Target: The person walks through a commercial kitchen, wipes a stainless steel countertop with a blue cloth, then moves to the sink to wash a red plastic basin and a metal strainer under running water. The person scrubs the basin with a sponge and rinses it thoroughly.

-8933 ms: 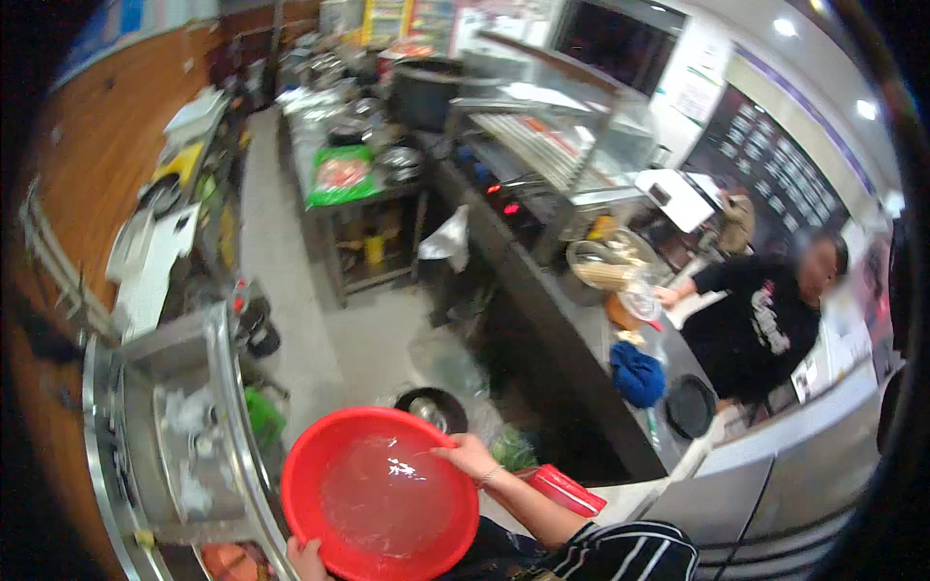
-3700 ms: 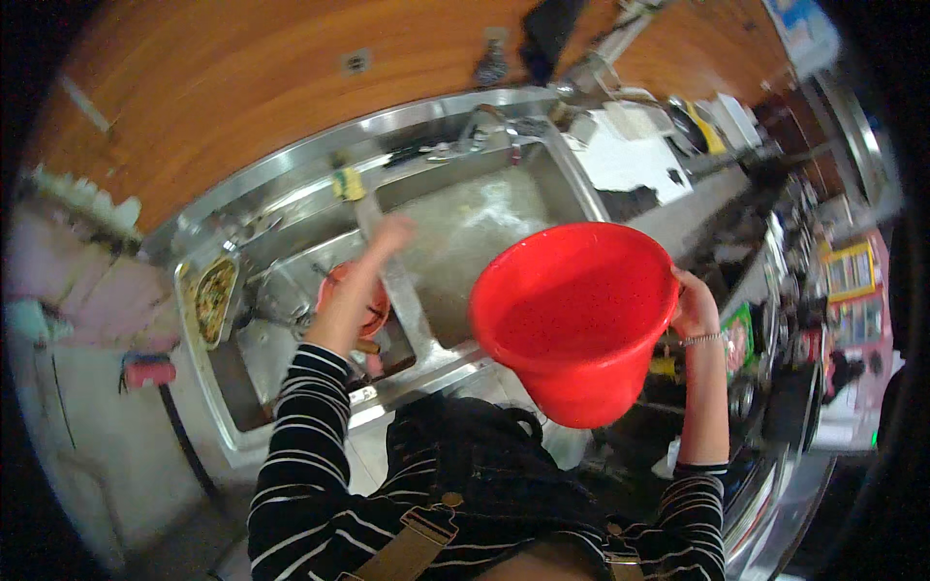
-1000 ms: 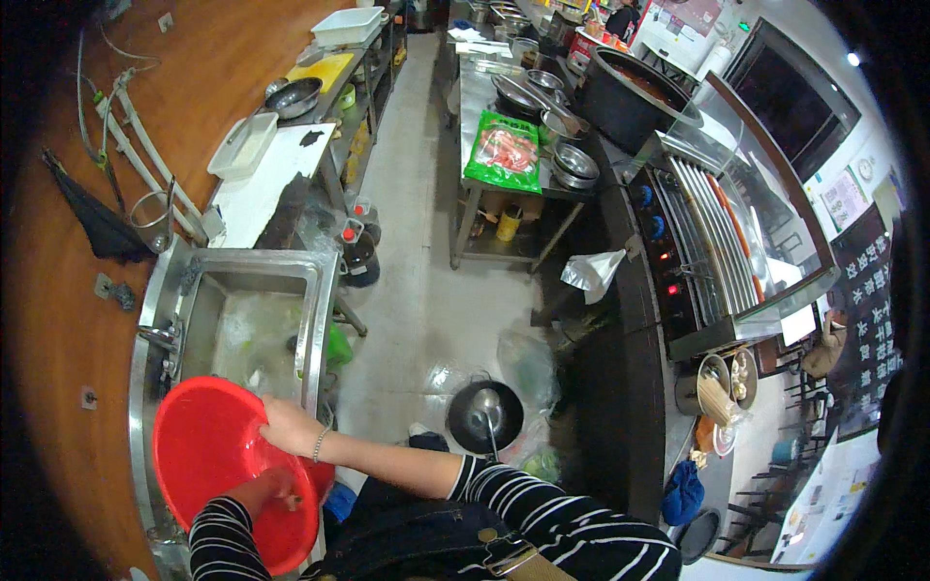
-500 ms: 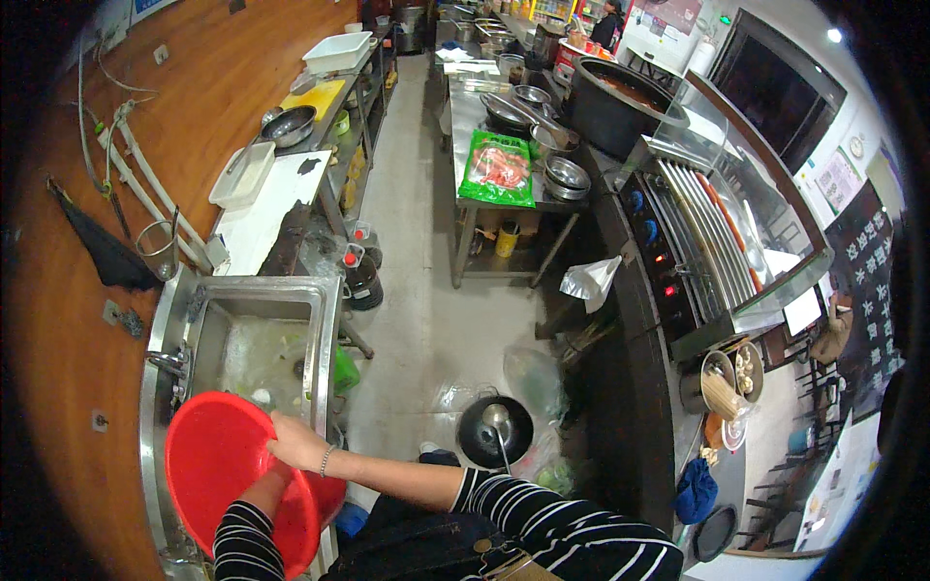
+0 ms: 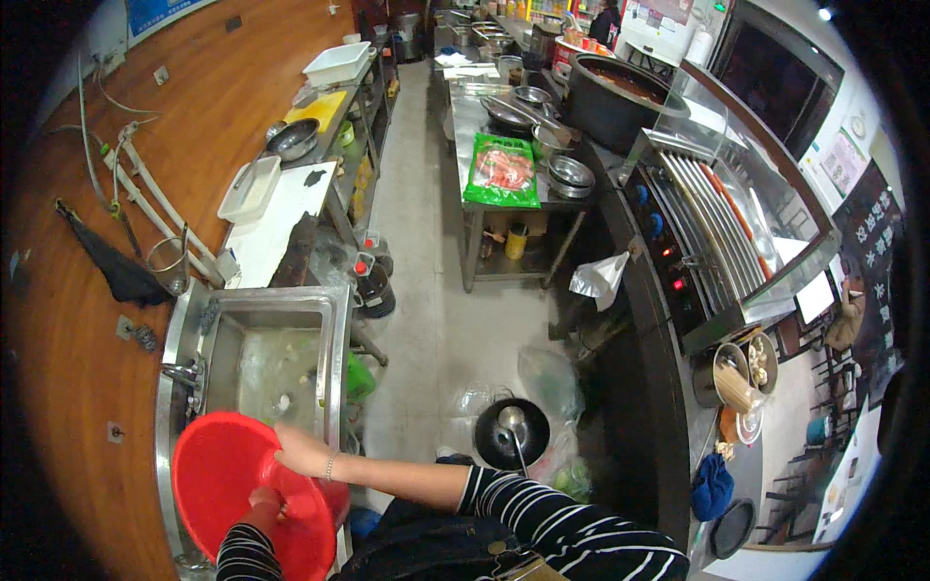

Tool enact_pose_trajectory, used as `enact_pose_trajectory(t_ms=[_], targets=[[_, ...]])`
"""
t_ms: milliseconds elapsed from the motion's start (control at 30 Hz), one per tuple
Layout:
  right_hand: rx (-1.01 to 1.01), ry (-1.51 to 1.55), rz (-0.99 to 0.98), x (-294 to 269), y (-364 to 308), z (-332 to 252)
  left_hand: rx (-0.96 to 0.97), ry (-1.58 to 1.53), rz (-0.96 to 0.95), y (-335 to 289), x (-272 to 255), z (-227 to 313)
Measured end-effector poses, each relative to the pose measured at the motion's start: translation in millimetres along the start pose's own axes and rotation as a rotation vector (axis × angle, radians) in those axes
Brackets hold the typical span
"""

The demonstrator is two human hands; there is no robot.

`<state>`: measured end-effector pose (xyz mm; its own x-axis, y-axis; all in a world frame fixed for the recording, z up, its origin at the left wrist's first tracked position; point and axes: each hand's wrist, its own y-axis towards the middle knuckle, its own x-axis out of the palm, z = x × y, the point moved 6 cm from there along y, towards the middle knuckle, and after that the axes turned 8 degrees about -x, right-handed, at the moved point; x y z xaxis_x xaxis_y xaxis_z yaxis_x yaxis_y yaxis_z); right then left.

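Head view
Basin: a round red plastic basin, smooth and glossy, sits tilted over the near end of the steel sink, at the lower left of the view.
Right hand: the right hand lies on the basin's upper right rim, fingers closed over the edge, arm in a striped sleeve reaching in from the right.
Left hand: the left hand is inside the basin near its lower rim, fingers curled against the red wall; whether it grips cannot be told.
Sink: a rectangular brushed-metal tub, wet, with pale scraps on its bottom and a tap on its left wall.
Floor: a black wok holding a metal ladle stands on the grey floor, near the person.
Counter: a white cutting board lies beyond the sink.
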<state>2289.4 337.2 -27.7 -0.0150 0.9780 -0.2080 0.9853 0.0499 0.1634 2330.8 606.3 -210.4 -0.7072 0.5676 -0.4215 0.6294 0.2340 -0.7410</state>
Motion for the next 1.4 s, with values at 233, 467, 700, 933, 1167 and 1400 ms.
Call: enact_pose_trajectory(t_ms=[233,467,700,933,1167,1400], targets=[[-0.032,0.006,-0.011,8,-2,-19,-0.018,-0.526,0.507,46,-53,1],[-0.182,-0.026,-0.212,13,8,-72,-0.021,-0.468,0.437,53,-57,-12],[-0.291,-0.272,-0.215,35,9,-71,-0.07,-0.516,0.435,64,-51,-21],[-0.334,-0.197,-0.078,24,7,-40,-0.13,-0.596,0.409,67,-37,-15],[-0.441,-0.17,-0.115,25,7,-34,-0.215,-0.664,0.326,67,-13,-4],[-0.304,-0.108,-0.059,13,13,-9,0.1,-1.069,0.572,82,18,66]])
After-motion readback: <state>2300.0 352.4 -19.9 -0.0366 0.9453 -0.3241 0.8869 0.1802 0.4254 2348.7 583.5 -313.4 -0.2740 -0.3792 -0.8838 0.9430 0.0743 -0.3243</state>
